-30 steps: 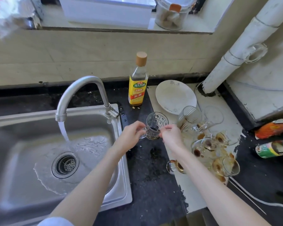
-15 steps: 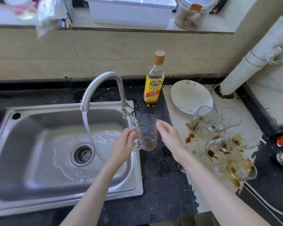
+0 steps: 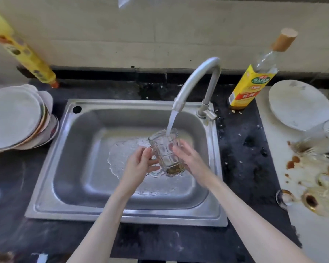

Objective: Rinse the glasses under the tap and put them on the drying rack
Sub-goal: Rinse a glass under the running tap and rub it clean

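The person holds a glass mug [image 3: 166, 151] over the sink [image 3: 80, 141], under the tap [image 3: 196, 82]. Water runs from the tap into the mouth of the mug, which is tilted a little. A bit of brown liquid sits at its bottom. The left hand [image 3: 141, 164] grips the mug at the handle side, fingers curled around it. The right hand [image 3: 188, 156] presses on the other side with nearly straight fingers. On the right counter lie dirty glasses [image 3: 311, 198] among brown stains, near a white plate [image 3: 300, 105] and a bottle [image 3: 254, 80]. A stack of plates [image 3: 17, 118] stands left of the sink.
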{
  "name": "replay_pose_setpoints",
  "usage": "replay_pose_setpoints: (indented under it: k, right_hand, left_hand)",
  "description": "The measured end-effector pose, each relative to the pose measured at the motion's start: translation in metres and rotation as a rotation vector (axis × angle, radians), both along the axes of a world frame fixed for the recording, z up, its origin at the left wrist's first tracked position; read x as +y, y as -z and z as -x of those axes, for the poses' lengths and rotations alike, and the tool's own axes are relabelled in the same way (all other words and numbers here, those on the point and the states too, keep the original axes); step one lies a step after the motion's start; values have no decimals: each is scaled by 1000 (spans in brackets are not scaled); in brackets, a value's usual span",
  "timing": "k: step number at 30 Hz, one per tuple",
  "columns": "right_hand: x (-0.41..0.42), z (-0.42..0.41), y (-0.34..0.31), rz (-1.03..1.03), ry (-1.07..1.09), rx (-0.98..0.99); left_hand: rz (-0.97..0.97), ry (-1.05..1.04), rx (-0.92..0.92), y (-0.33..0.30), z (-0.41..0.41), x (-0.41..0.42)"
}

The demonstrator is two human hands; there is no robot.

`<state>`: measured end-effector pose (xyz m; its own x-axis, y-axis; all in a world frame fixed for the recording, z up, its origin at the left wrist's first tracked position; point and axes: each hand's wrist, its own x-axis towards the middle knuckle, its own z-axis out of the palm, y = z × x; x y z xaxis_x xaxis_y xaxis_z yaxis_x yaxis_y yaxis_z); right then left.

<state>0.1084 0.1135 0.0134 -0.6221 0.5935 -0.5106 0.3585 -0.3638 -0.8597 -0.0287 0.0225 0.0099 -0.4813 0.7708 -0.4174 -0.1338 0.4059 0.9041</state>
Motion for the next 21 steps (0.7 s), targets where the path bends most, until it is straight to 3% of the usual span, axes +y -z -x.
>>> replay_pose_setpoints:
  k: [8, 13, 21]
  right_hand:
    - [-5, 31, 28, 90, 85, 80]
    - [-5, 33, 44, 323, 168, 82]
    - [-3, 39, 67, 604, 238, 140]
  left_hand:
    - [49, -15, 40, 14, 21, 5]
    - [76, 22, 140, 24, 6, 2]
    - [95, 36, 78, 41, -18, -6]
